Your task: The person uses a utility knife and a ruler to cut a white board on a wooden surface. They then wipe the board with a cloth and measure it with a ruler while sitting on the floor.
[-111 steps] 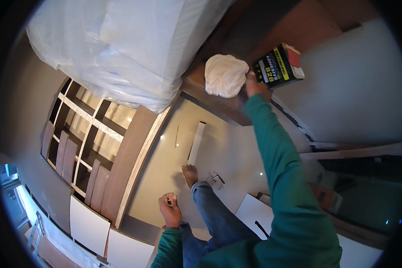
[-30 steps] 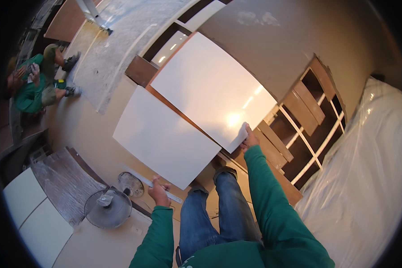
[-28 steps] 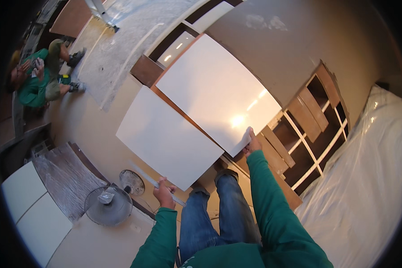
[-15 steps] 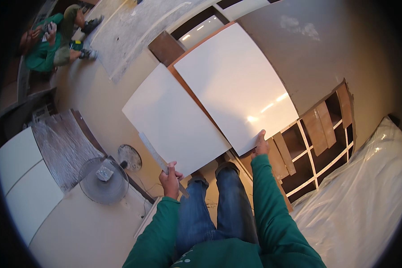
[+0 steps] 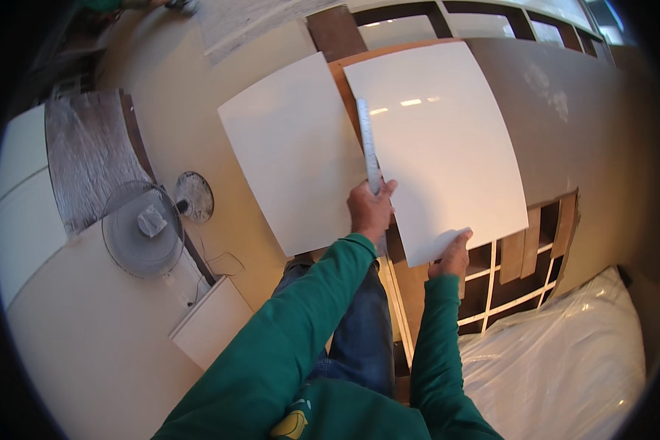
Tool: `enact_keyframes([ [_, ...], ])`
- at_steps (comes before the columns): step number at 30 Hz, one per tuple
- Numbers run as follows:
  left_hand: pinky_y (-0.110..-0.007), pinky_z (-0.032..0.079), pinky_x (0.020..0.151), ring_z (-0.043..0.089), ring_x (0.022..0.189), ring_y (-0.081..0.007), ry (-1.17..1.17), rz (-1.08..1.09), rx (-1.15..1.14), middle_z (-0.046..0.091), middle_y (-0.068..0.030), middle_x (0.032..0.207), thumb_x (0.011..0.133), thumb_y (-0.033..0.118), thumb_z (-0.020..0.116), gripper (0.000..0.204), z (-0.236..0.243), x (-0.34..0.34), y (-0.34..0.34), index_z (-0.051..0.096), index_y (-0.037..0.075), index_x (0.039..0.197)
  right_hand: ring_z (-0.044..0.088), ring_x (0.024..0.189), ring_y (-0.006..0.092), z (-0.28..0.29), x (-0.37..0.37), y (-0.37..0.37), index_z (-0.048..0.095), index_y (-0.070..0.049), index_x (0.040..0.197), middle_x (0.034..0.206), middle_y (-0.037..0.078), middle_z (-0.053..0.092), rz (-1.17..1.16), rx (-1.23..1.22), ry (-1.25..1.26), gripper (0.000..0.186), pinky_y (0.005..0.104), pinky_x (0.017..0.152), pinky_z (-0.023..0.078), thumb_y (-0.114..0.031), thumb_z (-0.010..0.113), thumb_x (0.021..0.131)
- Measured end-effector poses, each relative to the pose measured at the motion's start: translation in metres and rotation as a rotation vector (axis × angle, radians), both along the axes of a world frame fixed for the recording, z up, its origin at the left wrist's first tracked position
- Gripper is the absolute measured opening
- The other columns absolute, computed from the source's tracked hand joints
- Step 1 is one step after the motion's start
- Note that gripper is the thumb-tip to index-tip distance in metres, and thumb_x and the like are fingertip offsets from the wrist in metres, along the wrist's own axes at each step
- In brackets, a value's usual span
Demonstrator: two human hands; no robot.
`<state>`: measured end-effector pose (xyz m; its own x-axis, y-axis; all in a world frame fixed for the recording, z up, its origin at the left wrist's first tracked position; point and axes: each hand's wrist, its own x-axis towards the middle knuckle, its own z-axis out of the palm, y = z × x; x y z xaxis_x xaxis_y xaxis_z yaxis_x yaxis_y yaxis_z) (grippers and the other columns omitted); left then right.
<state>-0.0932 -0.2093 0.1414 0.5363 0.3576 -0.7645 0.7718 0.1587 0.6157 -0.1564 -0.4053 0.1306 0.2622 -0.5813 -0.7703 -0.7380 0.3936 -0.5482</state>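
Note:
My left hand point(image 5: 372, 210) is closed round a metal ruler point(image 5: 367, 136), which points away from me. The ruler lies along the left edge of a glossy white panel point(image 5: 447, 139). My right hand point(image 5: 452, 257) grips that panel's near edge, thumb on its top face; the fingers beneath are partly hidden. To the left, a second white panel point(image 5: 293, 154) lies apart from the first, with a strip of orange-brown board point(image 5: 342, 81) showing between them. My left forearm reaches across my jeans.
A fan point(image 5: 141, 238) with a dusty round base point(image 5: 195, 196) is on the left, near white boards and a plastic-wrapped brown panel point(image 5: 92, 158). Right of me are an open frame with brown slats point(image 5: 513, 253) and a plastic-covered bulk point(image 5: 557, 359). Another person's shoe point(image 5: 183, 7) shows far left.
My left hand has carried the ruler rightward, from beside the left panel to the right panel's left edge. My right hand still grips the right panel. The view has shifted.

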Motion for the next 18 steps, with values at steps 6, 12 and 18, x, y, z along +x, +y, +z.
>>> enact_keyframes([
  [6, -0.028, 0.055, 0.053, 0.063, 0.062, -0.0117, 0.044, 0.273, -0.102, 0.074, -0.0121, 0.101, 0.094, 0.011, 0.076, 0.053, 0.008, 0.007, -0.016, 0.056, -0.011, 0.138, 0.066, 0.107, 0.0277, 0.016, 0.004, -0.001, 0.057, 0.005, 0.129, 0.123, 0.015, 0.066, -0.074, 0.143, -0.132, 0.072, 0.0403, 0.092, 0.057, -0.063, 0.045, 0.107],
  [12, -0.029, 0.053, 0.052, 0.061, 0.058, -0.0107, 0.022, 0.239, -0.274, 0.069, -0.0059, 0.089, 0.09, 0.015, 0.082, 0.048, -0.021, -0.011, -0.01, 0.064, -0.005, 0.13, 0.067, 0.099, 0.0292, -0.006, 0.01, 0.018, 0.062, 0.009, 0.12, 0.115, 0.017, 0.068, -0.262, -0.13, -0.157, 0.085, 0.0436, 0.09, 0.058, -0.073, 0.05, 0.1],
  [18, -0.032, 0.061, 0.068, 0.052, 0.055, -0.0067, -0.017, 0.318, -0.482, 0.062, -0.0011, 0.087, 0.096, 0.01, 0.074, 0.051, -0.015, -0.008, -0.018, 0.054, -0.005, 0.141, 0.066, 0.1, 0.0307, 0.008, 0.023, 0.009, 0.058, 0.015, 0.12, 0.117, 0.022, 0.066, -0.263, -0.25, -0.022, 0.096, 0.0432, 0.091, 0.057, -0.077, 0.055, 0.095],
])
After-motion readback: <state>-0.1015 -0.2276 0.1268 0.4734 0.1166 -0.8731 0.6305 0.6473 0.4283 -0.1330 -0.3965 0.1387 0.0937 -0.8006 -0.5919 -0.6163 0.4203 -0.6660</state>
